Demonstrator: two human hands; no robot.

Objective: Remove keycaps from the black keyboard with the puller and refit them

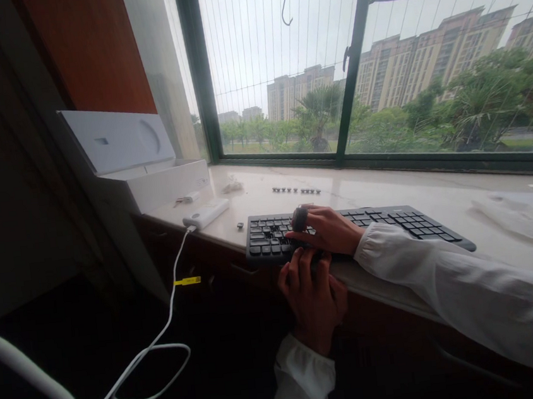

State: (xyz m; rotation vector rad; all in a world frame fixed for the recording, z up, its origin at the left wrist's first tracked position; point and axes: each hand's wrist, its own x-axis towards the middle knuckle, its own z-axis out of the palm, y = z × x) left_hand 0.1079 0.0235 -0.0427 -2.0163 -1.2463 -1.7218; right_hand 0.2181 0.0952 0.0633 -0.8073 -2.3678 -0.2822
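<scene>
Mid-frame, my right hand grips a small dark object over the keyboard, which stretches from centre to right. My left hand, lower centre, curls against its front edge; whether it grips anything, I can't tell.

open white box, left | white power bank, white cable plugged in | yellow tag on cable | green-framed window behind | crumpled translucent wrapping, far right
</scene>
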